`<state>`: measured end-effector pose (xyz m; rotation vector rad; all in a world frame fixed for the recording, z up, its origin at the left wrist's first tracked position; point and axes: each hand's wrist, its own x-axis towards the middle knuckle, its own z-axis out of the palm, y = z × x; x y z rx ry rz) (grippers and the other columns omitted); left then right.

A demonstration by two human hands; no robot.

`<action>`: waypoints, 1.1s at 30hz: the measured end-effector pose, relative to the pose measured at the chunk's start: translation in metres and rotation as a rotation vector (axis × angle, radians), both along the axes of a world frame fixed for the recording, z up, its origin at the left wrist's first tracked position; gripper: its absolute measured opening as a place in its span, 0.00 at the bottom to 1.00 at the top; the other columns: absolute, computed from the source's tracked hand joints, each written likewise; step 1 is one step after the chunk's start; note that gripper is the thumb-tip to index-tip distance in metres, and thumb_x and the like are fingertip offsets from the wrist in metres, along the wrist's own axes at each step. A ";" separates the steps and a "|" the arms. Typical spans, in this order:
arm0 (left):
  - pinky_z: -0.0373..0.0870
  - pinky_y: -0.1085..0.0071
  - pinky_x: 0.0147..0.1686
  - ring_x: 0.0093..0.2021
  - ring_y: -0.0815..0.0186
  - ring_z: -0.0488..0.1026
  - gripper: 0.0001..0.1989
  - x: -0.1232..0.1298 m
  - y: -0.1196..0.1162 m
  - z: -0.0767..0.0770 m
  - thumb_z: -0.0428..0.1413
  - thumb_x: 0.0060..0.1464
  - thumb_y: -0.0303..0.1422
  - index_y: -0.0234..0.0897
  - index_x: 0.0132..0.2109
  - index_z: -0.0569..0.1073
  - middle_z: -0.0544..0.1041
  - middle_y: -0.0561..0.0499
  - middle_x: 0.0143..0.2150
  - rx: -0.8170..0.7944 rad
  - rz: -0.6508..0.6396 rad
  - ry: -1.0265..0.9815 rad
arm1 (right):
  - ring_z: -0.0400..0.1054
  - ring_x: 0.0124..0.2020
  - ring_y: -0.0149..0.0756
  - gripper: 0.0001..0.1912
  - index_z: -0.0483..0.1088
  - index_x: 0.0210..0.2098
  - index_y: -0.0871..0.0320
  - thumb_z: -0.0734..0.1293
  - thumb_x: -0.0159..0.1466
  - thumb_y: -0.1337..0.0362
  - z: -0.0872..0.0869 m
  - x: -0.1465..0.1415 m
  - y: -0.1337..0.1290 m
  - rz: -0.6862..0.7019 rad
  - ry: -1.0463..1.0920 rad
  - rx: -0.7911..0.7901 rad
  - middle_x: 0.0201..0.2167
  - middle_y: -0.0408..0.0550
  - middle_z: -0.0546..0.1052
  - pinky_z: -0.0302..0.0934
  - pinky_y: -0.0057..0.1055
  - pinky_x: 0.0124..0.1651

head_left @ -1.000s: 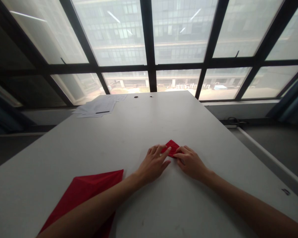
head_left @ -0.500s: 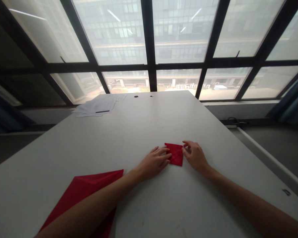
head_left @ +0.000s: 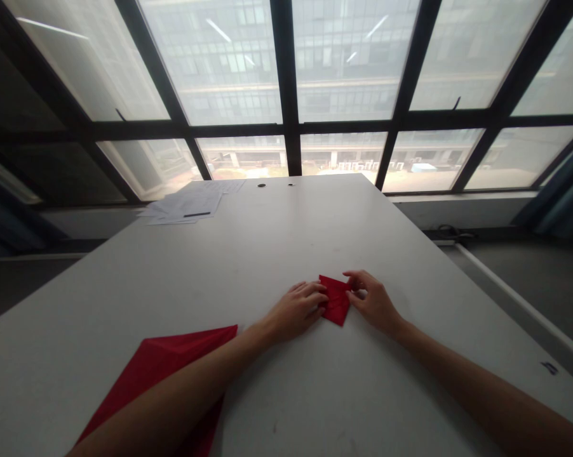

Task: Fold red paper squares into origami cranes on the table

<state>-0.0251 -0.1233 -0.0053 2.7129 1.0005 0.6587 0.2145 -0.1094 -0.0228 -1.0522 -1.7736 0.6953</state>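
Note:
A small square of folded red paper (head_left: pixel 336 303) lies on the white table (head_left: pixel 277 254), turned slightly askew. My left hand (head_left: pixel 302 310) rests flat over its left edge, fingers stretched out and covering that side. At the upper right corner, my right hand (head_left: pixel 365 293) has thumb and index finger closed around the paper's edge. Beneath my left forearm is a larger red sheet (head_left: pixel 172 355), partly hidden by the arm, with one pointed corner showing.
Loose white papers (head_left: pixel 186 203) lie at the table's far left, with a dark pen (head_left: pixel 197 214) on them. A round dark hole (head_left: pixel 262 185) shows near the far edge. A small dark label (head_left: pixel 549 368) is at the right. Large windows stand beyond the table.
The small red paper has turned clockwise, its lower right corner swinging toward the left and nearer to me. My right hand has shifted slightly left onto its corner.

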 end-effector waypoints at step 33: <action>0.53 0.53 0.67 0.70 0.58 0.54 0.16 -0.004 0.006 -0.005 0.47 0.67 0.29 0.45 0.58 0.69 0.62 0.48 0.68 -0.021 0.016 0.102 | 0.72 0.41 0.36 0.08 0.76 0.33 0.53 0.66 0.64 0.70 0.014 -0.010 -0.021 0.342 -0.396 0.263 0.37 0.45 0.80 0.65 0.36 0.50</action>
